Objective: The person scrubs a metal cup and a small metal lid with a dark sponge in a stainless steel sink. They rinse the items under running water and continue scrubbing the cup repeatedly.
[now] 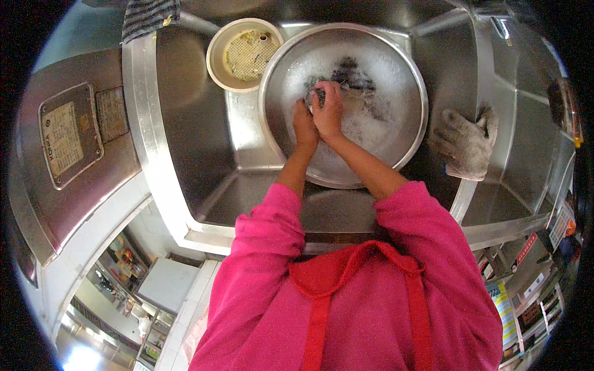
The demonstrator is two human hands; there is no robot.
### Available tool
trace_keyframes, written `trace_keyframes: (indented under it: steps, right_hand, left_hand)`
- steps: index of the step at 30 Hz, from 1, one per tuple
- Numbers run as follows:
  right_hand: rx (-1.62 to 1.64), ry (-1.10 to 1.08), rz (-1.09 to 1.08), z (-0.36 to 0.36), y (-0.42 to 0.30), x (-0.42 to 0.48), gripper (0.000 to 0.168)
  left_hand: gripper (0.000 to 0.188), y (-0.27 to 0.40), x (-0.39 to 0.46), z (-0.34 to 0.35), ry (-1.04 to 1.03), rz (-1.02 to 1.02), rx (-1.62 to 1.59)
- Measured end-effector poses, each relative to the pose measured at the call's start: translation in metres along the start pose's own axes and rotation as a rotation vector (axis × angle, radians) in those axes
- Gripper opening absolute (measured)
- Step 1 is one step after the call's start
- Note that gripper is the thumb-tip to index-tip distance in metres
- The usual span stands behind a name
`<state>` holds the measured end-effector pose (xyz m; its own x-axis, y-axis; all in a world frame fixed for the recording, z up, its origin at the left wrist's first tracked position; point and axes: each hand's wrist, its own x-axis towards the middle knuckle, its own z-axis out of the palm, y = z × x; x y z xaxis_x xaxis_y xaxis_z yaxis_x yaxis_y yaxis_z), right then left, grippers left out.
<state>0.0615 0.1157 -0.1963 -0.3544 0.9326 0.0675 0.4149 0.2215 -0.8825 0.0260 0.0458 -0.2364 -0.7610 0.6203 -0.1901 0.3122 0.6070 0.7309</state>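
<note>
A large round stainless steel bowl (pixel 343 174) stands in a metal sink, with suds and water in it. Both my hands are together over its left half. My right hand (pixel 329 111) closes on a dark grey, wet bundle that looks like a cloth or scouring pad (pixel 317 98). Against its lower left side lies my left hand (pixel 305 124), fingers curled; whether it also grips the bundle is hidden. Dark material (pixel 353 74), perhaps cloth, lies in the suds beyond my hands.
Left of the bowl, a round plastic strainer basket (pixel 216 69) holds food scraps. A soiled work glove (pixel 468 143) lies over the divider between the sink and a second basin (pixel 529 153) on the right. A striped cloth (pixel 151 18) hangs at the sink's upper left corner.
</note>
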Motion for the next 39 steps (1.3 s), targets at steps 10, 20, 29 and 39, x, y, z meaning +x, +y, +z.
trace_keyframes:
  steps: [10,20,29,39]
  right_hand:
    - [0.029,0.043,0.532,0.012,0.065,0.003,0.013]
    - [-0.037,0.07,0.026,-0.006,0.017,0.01,0.013]
    - [-0.023,-0.122,-0.157,-0.003,-0.01,0.005,0.009]
    - [-0.079,0.18,0.238,0.013,0.042,-0.003,0.014]
  left_hand:
    - [0.048,0.02,-0.005,-0.009,0.009,-0.001,0.025]
    - [0.047,0.018,-0.001,-0.006,-0.004,-0.043,0.048]
    - [0.041,0.013,0.003,-0.004,-0.01,-0.28,-0.289]
    - [0.057,0.016,-0.002,-0.004,0.026,-0.046,0.032]
